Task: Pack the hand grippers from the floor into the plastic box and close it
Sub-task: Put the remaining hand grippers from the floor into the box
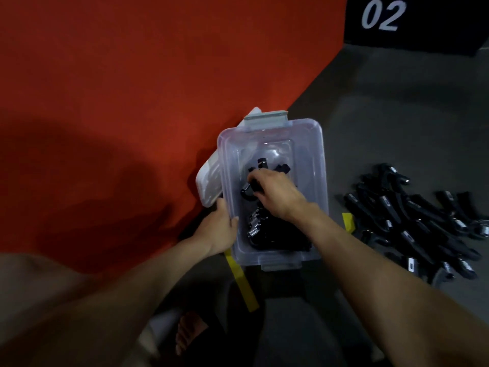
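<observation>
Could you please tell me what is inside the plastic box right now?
The plastic box holds several black hand grippers and the right hand, gripping one. The hand and forearm hide some, so no count.

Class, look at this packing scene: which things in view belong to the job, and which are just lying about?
Part of the job:
plastic box
lid behind the box
hand grippers in the box
pile of hand grippers on the floor
left hand
right hand

Just lying about:
yellow tape
red mat
black block marked 02
</observation>
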